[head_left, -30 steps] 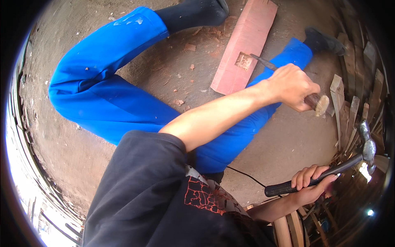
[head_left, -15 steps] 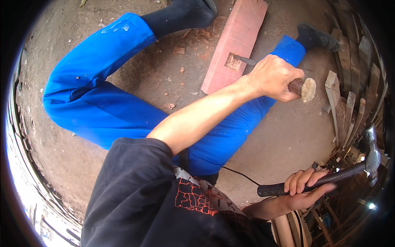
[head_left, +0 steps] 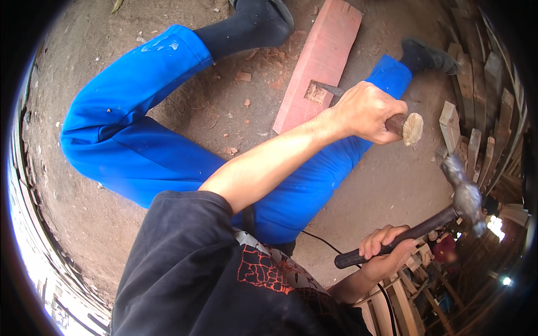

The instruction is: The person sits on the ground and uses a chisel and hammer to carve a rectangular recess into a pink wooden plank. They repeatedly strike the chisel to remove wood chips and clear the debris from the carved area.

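Note:
My left hand [head_left: 370, 112] is wrapped round the dark wooden handle of a chisel [head_left: 413, 130], whose frayed, pale butt end sticks out to the right. The chisel's blade points left, its tip at a square mortise [head_left: 315, 93] cut into a reddish wooden beam [head_left: 328, 47]. Whether the tip touches the wood is hard to tell. At the lower right my right hand [head_left: 386, 249] grips a hammer [head_left: 428, 223] by its dark handle. The metal hammer head is raised, apart from the chisel's butt.
My blue-trousered legs [head_left: 162, 145] lie either side of the beam's near end. Wood chips [head_left: 243, 77] litter the dirt floor. Wooden offcuts [head_left: 450, 126] stand along the right. A black cable [head_left: 322, 239] runs past my waist, near planks [head_left: 400, 305] at the lower right.
The hammer has swung left, closer to the chisel's butt, with my right hand moving left and up. My left hand and the chisel have shifted slightly left and down.

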The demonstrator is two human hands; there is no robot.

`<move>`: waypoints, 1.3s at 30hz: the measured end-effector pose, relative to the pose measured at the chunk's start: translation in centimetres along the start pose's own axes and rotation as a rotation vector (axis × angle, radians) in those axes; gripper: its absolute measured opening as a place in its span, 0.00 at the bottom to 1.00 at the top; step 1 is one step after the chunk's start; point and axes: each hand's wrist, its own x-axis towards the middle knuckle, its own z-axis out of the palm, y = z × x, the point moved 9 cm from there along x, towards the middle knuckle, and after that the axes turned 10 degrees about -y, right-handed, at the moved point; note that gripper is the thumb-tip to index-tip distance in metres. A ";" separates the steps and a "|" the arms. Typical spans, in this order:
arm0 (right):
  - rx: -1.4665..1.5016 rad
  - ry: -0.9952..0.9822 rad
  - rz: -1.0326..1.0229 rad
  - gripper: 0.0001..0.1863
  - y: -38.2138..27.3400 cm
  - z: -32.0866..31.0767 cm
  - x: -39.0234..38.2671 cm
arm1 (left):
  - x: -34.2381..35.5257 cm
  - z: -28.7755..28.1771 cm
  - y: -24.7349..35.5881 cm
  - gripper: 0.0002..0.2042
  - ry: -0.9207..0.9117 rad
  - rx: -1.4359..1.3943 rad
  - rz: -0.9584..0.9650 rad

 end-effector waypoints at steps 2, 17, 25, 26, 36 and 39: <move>0.013 0.017 -0.044 0.29 -0.9 0.0 0.2 | 0.0 -0.2 0.0 0.13 0.043 -0.052 0.007; 0.044 -0.005 -0.030 0.30 0.2 0.1 -0.3 | 0.1 0.1 0.4 0.13 -0.052 -0.018 -0.009; 0.012 -0.017 0.064 0.30 1.4 0.9 -0.2 | 0.0 0.0 0.3 0.13 -0.022 -0.028 0.022; -0.001 -0.027 0.083 0.30 1.7 1.1 -0.2 | -0.1 0.1 0.3 0.13 -0.037 -0.027 0.022; 0.165 -0.024 -0.504 0.31 -9.6 -3.7 -1.2 | 0.1 0.2 0.4 0.11 -0.037 -0.038 0.042; 0.125 0.137 -0.778 0.28 -12.6 -4.3 -2.9 | 0.2 0.6 0.4 0.11 -0.048 -0.011 0.033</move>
